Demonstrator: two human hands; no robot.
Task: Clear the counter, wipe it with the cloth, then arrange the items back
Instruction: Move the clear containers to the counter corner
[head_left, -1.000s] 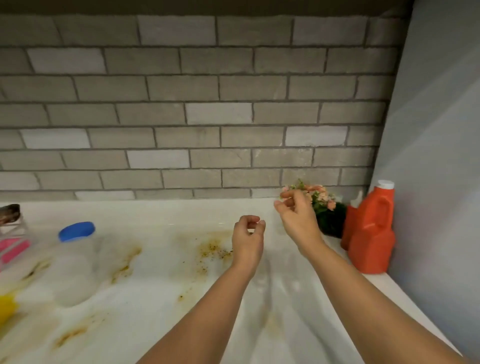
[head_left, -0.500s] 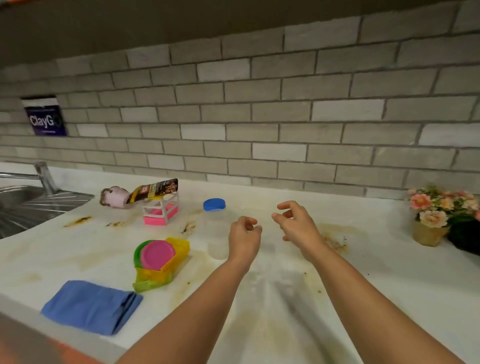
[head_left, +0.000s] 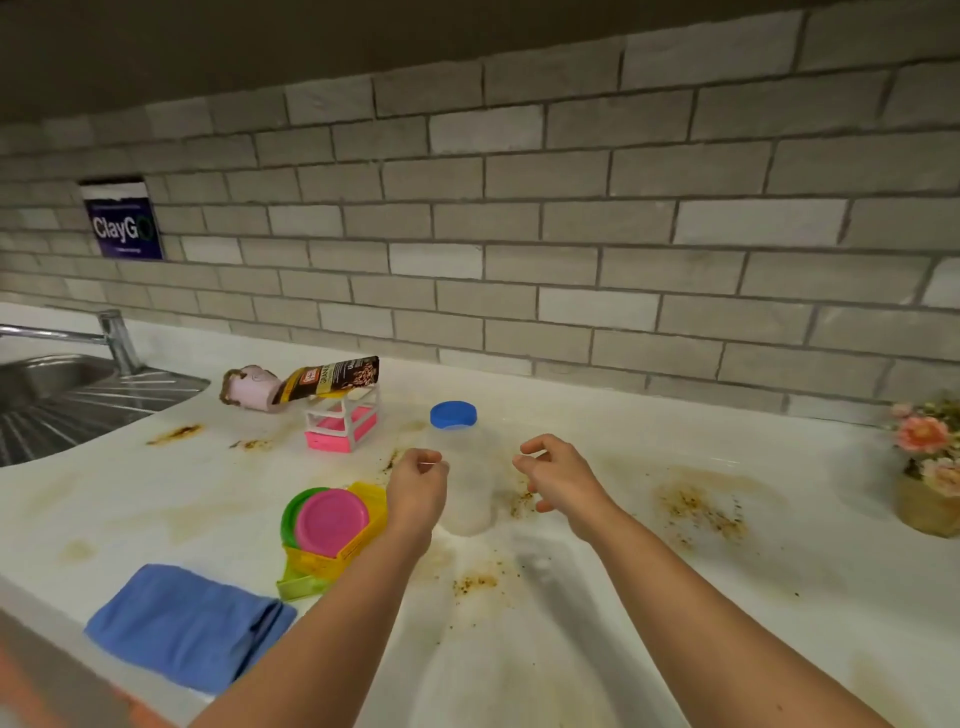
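Hands have moved over from the flowers (head_left: 922, 436) to the clear jar (head_left: 465, 483): left hand (head_left: 418, 488) curled tight, right hand (head_left: 561, 480) loose, both seemingly holding nothing. The jar could be cleared away first.

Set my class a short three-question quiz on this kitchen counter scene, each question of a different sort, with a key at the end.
1. True or false: the folded blue cloth lies on the counter, with neither hand on it.
2. What shows between the left hand and the right hand? A) a clear jar with a blue lid B) a kettle C) a frying pan
3. Fill in: the pink mug near the sink lies on its ____.
Key: 1 true; 2 A; 3 side.
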